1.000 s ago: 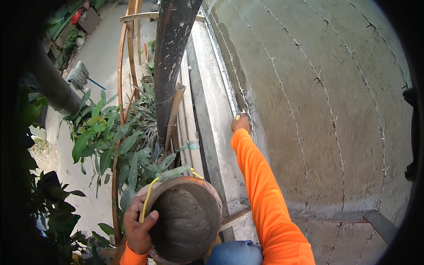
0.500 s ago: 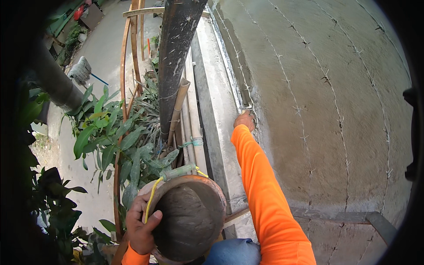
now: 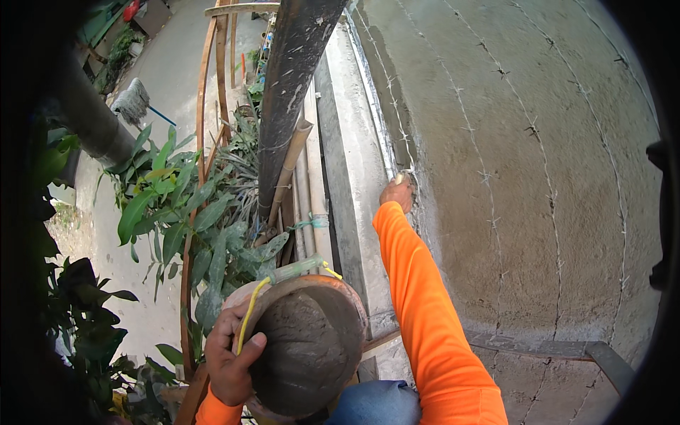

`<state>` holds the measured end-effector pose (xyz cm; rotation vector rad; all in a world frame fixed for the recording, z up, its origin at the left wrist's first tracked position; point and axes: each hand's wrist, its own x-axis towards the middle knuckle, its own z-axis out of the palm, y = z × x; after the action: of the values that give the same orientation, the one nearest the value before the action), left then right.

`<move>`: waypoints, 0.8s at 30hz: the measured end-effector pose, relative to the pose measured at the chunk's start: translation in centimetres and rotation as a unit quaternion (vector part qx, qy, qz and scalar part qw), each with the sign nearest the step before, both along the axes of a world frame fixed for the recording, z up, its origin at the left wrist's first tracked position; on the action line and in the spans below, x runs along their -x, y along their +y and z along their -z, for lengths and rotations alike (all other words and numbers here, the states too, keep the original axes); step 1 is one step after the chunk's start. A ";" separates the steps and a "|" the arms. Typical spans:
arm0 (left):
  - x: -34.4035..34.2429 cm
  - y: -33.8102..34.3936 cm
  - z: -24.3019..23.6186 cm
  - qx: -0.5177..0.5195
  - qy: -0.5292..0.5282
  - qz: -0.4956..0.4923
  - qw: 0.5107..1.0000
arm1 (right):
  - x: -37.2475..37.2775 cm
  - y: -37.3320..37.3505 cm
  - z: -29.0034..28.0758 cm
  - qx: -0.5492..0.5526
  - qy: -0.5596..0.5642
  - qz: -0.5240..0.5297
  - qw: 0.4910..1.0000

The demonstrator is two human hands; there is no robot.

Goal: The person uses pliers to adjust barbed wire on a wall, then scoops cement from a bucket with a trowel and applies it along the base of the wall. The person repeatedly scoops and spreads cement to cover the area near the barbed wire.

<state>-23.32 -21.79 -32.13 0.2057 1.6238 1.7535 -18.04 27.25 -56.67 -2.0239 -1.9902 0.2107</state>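
Note:
My left hand (image 3: 232, 353) grips the near-left rim of a bucket (image 3: 359, 312), its thumb hooked over the edge by the yellow cord handle (image 3: 247, 322). Wet grey mortar (image 3: 304, 354) lies inside the bucket. A pale greenish tube (image 3: 297, 269) sleeves the top of the cord. Farther ahead, my right hand (image 3: 397, 194) is closed around a tool whose pale handle end shows above the thumb; the rest of it is hidden. That hand is at the seam between a concrete ledge (image 3: 361, 152) and a rough plastered wall (image 3: 524, 269), close to a strand of barbed wire (image 3: 392, 99).
Several more barbed wire strands (image 3: 540, 142) run along the wall. A dark metal post (image 3: 297, 78) rises ahead, beside bamboo poles (image 3: 319, 184) and leafy plants (image 3: 170, 205). Low right is a metal bar (image 3: 531, 348). A mop (image 3: 132, 103) stands far left by the path (image 3: 159, 71).
The view has shifted slightly, so the scene sits a little farther right. My right hand has turned a bit at the same seam; my left hand keeps its grip on the bucket.

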 end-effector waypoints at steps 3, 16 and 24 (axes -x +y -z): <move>0.1 -0.3 0.4 -0.006 0.005 0.005 1.000 | -0.2 -1.3 -0.3 -0.014 0.020 0.006 1.000; 0.1 0.5 -0.5 -0.027 -0.031 -0.007 0.999 | -2.4 -4.0 0.0 0.024 -0.030 0.037 0.999; 0.0 0.5 -0.6 -0.012 -0.037 -0.005 0.999 | -3.7 -2.3 0.7 0.070 -0.062 0.003 0.996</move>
<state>-23.31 -21.31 -31.52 0.1422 1.5541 1.7683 -14.31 24.96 -57.40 -2.1789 -2.0970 0.2337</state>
